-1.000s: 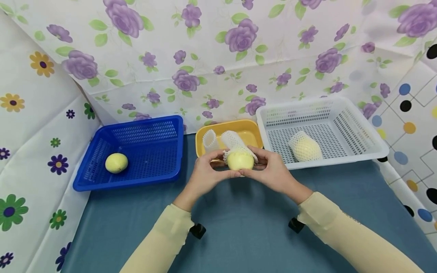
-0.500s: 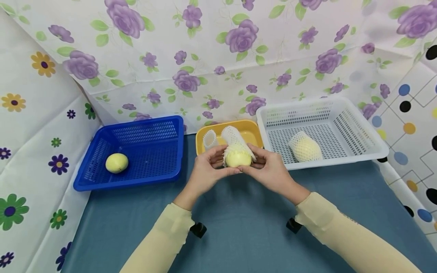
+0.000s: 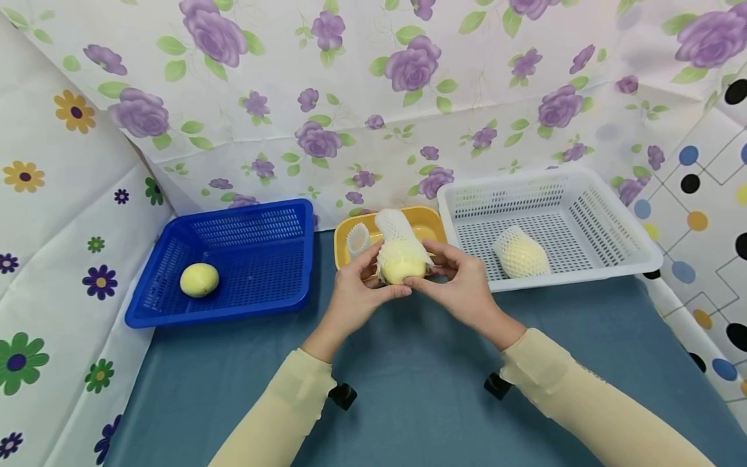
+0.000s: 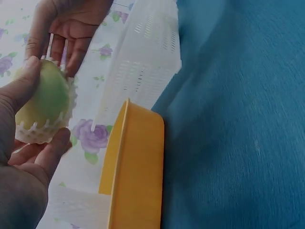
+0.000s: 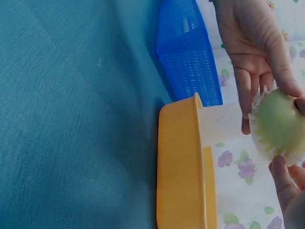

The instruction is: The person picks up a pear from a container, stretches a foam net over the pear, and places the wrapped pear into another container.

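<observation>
Both hands hold a pale yellow, rounded fruit [image 3: 403, 268] between them, over the front of the yellow tray. A white foam net sleeve [image 3: 394, 227] covers its far side and stretches away beyond it, while the near end is bare. My left hand [image 3: 357, 290] grips from the left, thumb on the bare end and fingers behind the net. From the other side my right hand [image 3: 465, 282] holds it the same way, its thumb [image 5: 285, 78] pressing on the skin. In the left wrist view, the net's scalloped edge rings the greenish fruit [image 4: 50, 95].
A yellow tray [image 3: 430, 222] at the back holds another foam net sleeve [image 3: 358, 239]. To the left, a blue basket [image 3: 257, 308] contains a bare yellow fruit [image 3: 199, 279]. On the right, a white basket [image 3: 607, 267] contains a netted fruit [image 3: 523, 254].
The fruit has tilted and shifted slightly left in both hands, and the net now covers more of it. The sleeve's far end stands higher. The right hand has moved a little left.
</observation>
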{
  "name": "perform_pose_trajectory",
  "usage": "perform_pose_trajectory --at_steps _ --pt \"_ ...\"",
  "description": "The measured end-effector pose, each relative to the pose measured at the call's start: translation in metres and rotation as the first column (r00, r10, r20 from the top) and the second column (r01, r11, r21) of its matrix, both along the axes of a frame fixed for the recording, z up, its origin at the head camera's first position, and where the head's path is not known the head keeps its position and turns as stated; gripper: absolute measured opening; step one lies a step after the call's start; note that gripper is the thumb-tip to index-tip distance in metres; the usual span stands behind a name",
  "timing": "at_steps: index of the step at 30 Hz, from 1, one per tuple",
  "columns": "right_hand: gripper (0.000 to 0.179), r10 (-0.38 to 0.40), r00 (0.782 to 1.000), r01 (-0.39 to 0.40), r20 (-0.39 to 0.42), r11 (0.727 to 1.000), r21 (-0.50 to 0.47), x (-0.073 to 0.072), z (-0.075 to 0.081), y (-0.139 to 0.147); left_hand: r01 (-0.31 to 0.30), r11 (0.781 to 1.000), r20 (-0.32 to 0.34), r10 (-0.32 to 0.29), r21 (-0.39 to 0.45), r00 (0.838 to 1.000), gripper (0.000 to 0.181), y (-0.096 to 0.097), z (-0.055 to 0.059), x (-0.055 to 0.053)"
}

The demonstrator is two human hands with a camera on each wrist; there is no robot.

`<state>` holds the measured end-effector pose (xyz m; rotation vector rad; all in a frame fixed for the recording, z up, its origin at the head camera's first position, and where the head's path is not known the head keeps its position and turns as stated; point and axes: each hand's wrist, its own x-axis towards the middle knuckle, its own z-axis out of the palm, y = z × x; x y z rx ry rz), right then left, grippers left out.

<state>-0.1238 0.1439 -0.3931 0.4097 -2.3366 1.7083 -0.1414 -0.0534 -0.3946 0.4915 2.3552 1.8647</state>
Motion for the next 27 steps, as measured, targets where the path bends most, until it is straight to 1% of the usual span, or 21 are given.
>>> perform_pose_trajectory --at_steps 2,4,8,12,16,20,23,25,27 --pt "0.065 0.022 1.000 -0.022 0.009 1.000 -0.001 -0.001 -0.001 -0.001 0.010 0.999 0.016 -0.010 0.040 1.000 0.085 0.000 -0.002 -0.002" --pt "0.067 0.045 0.999 -0.045 0.028 0.999 -0.008 -0.004 -0.007 0.000 0.023 0.997 0.018 -0.024 0.080 1.000 0.084 0.000 -0.004 -0.003" --pt "0.073 0.047 0.997 -0.048 0.055 0.999 0.013 -0.012 -0.022 0.004 0.034 0.994 0.011 -0.036 0.107 0.999 0.081 0.000 -0.006 -0.005" --pt "0.074 0.022 0.999 -0.022 0.041 1.000 0.013 -0.016 -0.033 0.005 0.014 0.994 -0.010 -0.013 0.105 1.000 0.074 0.001 -0.007 -0.003" --pt "0.073 -0.028 1.000 0.028 -0.011 1.000 -0.007 -0.016 -0.038 0.003 -0.035 0.994 -0.057 0.041 0.105 0.998 0.069 0.005 -0.005 -0.002" --pt "0.069 -0.073 0.996 0.072 -0.053 0.997 -0.015 -0.014 -0.035 -0.001 -0.117 0.988 -0.113 0.129 0.105 0.985 0.067 0.011 -0.005 0.000" --pt "0.065 -0.087 0.994 0.084 -0.070 0.995 -0.049 -0.010 -0.027 -0.005 -0.166 0.980 -0.149 0.182 0.111 0.972 0.068 0.013 -0.005 0.001" --pt "0.064 -0.091 0.993 0.085 -0.077 0.993 -0.079 -0.007 -0.020 -0.007 -0.171 0.978 -0.166 0.189 0.116 0.968 0.071 0.013 -0.004 0.001" --pt "0.066 -0.095 0.993 0.088 -0.076 0.991 -0.099 -0.003 -0.012 -0.008 -0.160 0.981 -0.176 0.178 0.112 0.968 0.073 0.012 -0.004 0.000"
